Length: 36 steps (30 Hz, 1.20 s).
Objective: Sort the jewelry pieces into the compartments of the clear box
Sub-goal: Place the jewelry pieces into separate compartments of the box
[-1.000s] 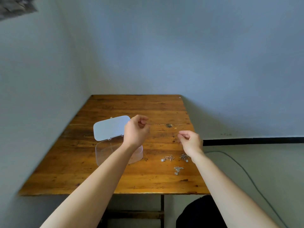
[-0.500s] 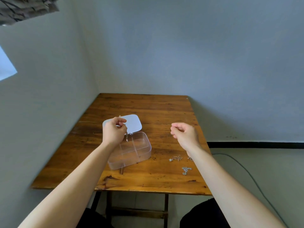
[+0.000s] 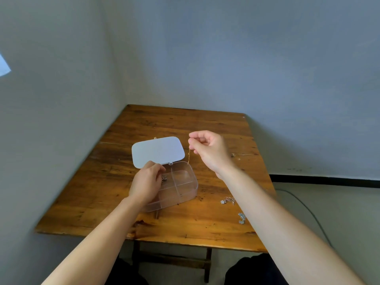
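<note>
Wooden counter (image 3: 216, 229). Clear box (image 3: 186, 188) mid-counter, lid (image 3: 157, 151) open behind. Left hand (image 3: 147, 185) over box's left compartments, grip pinched on small pendant (image 3: 164, 178). Right hand (image 3: 209, 151) raised, grip pinching thin chain (image 3: 188, 156) dangling to box's far right corner. Two jewelry pieces (image 3: 227, 200) loose on counter right of box.

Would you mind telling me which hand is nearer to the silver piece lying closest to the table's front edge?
Right. The right hand is raised beyond the silver piece, pinching a thin chain; the left hand is farther, over the clear box.
</note>
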Each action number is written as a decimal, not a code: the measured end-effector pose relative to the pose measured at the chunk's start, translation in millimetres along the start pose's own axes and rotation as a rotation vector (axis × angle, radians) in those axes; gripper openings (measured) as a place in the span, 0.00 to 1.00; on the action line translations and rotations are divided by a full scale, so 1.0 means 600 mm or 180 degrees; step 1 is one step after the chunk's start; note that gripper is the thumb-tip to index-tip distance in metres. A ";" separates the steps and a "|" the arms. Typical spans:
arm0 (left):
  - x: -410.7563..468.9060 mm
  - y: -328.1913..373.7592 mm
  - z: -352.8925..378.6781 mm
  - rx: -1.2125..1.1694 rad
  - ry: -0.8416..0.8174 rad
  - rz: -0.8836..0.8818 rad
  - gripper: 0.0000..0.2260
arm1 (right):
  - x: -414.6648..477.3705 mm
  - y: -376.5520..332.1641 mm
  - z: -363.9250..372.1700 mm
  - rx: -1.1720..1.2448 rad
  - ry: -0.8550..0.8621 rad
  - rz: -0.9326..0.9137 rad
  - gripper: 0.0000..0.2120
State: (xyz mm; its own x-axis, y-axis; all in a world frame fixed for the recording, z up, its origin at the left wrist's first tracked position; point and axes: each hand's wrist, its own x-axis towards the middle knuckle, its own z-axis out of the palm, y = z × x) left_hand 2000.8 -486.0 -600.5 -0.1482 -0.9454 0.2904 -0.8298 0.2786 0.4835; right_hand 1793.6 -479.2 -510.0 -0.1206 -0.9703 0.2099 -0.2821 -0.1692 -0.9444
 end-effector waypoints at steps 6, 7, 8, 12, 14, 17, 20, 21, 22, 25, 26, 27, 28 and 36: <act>0.002 -0.007 0.010 -0.0035 0.0060 -0.0195 0.09 | 0.023 0.066 0.046 -0.0761 -0.0262 0.0286 0.08; 0.003 -0.007 0.011 -0.0042 0.0083 -0.0212 0.09 | 0.024 0.077 0.053 -0.0959 -0.0346 0.0337 0.08; 0.003 -0.007 0.011 -0.0049 0.0105 -0.0219 0.09 | 0.023 0.085 0.060 -0.1210 -0.0447 0.0342 0.07; 0.002 -0.011 0.015 -0.0021 0.0124 -0.0200 0.08 | 0.014 0.106 0.081 -0.2489 -0.0938 -0.0054 0.06; 0.002 -0.012 0.017 -0.0014 0.0138 -0.0199 0.08 | 0.008 0.111 0.088 -0.2959 -0.1094 -0.0253 0.08; 0.002 -0.012 0.019 0.0011 0.0109 -0.0221 0.09 | 0.004 0.110 0.090 -0.3358 -0.1263 -0.0434 0.11; 0.003 -0.011 0.018 0.0022 0.0086 -0.0238 0.09 | -0.003 0.105 0.079 -0.3188 -0.1428 -0.0377 0.13; 0.003 -0.011 0.018 0.0022 0.0065 -0.0238 0.09 | -0.006 0.102 0.073 -0.2990 -0.1425 -0.0308 0.13; 0.004 -0.011 0.017 0.0025 0.0026 -0.0242 0.09 | -0.010 0.100 0.064 -0.2742 -0.1362 -0.0226 0.14; 0.011 -0.012 0.012 0.0011 -0.0198 -0.0243 0.09 | -0.024 0.099 0.025 -0.2152 -0.0972 -0.0046 0.14; 0.016 -0.013 0.008 -0.0007 -0.0294 -0.0228 0.10 | -0.028 0.101 0.006 -0.2073 -0.0850 0.0008 0.14; 0.021 -0.015 0.004 -0.0026 -0.0387 -0.0221 0.10 | -0.033 0.104 -0.015 -0.2030 -0.0754 0.0079 0.14; 0.025 -0.015 0.000 -0.0032 -0.0471 -0.0224 0.11 | -0.039 0.108 -0.037 -0.2009 -0.0676 0.0160 0.14; 0.007 0.092 0.010 -0.0055 0.0112 0.0513 0.08 | -0.112 0.157 -0.191 -0.2209 -0.0145 0.0713 0.13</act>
State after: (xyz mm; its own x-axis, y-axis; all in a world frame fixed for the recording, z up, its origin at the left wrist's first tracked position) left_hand 1951.1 -475.4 -577.5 -0.2596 -0.8817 0.3939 -0.7874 0.4294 0.4424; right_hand 1666.0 -410.2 -583.9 -0.2108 -0.9775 0.0055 -0.7954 0.1682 -0.5823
